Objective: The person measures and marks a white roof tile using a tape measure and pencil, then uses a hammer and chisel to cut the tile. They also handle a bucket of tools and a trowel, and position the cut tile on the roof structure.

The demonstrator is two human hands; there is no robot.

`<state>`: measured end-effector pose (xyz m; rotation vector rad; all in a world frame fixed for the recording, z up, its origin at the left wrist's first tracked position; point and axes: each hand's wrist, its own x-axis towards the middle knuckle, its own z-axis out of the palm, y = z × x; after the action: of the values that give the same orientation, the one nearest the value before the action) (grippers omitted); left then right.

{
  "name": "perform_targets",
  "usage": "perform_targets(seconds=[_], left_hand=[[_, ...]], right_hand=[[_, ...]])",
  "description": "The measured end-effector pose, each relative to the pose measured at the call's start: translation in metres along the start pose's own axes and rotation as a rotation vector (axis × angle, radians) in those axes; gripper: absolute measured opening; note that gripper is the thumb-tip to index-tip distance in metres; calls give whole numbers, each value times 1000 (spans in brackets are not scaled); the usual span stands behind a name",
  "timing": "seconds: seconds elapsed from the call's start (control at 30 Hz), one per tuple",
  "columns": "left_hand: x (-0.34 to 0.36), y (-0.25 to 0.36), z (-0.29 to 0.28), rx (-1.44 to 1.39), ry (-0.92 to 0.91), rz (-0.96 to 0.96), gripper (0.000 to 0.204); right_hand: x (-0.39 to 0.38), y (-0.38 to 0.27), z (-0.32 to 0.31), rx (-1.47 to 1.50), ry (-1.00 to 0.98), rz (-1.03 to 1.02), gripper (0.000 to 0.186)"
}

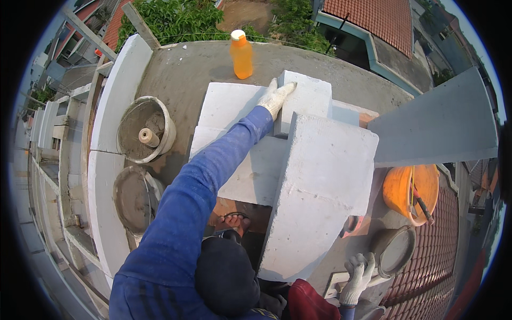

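My left hand [276, 98], in a white work glove, grips the left upper edge of a small white building block [306, 96]. That block stands on a surface of flat white blocks [234, 101]. In front of it, a larger white block [330, 165] rises towards me and hides part of the surface. At the lower right, my gloved right hand [358, 277] has its fingers curled beside a pale, flat, frame-like thing [335, 282]. What the right hand holds, if anything, I cannot make out. A grey mortar bucket [393, 249] is close to that hand.
An orange bottle [241, 56] stands beyond the blocks. Two mortar buckets [169, 133] [133, 200] sit along the low wall [104, 186] at left. An orange bucket with a red-handled tool [397, 192] stands right, below a tilted grey panel [437, 125]. My sandalled foot [237, 221] is beneath.
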<state>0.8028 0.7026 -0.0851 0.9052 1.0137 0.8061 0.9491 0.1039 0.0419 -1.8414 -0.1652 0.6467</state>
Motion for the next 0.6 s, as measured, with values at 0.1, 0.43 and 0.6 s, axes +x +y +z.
perform_targets(seconds=[0.1, 0.43, 0.6], left_hand=[[3, -17, 9, 59, -8, -47, 117], [-47, 12, -25, 693, -139, 46, 72], [-200, 19, -9, 507, -81, 317, 81]], right_hand=[[-36, 69, -34, 6, -39, 163, 80], [-49, 173, -13, -137, -365, 186, 90], [-32, 175, 1, -312, -473, 23, 86]])
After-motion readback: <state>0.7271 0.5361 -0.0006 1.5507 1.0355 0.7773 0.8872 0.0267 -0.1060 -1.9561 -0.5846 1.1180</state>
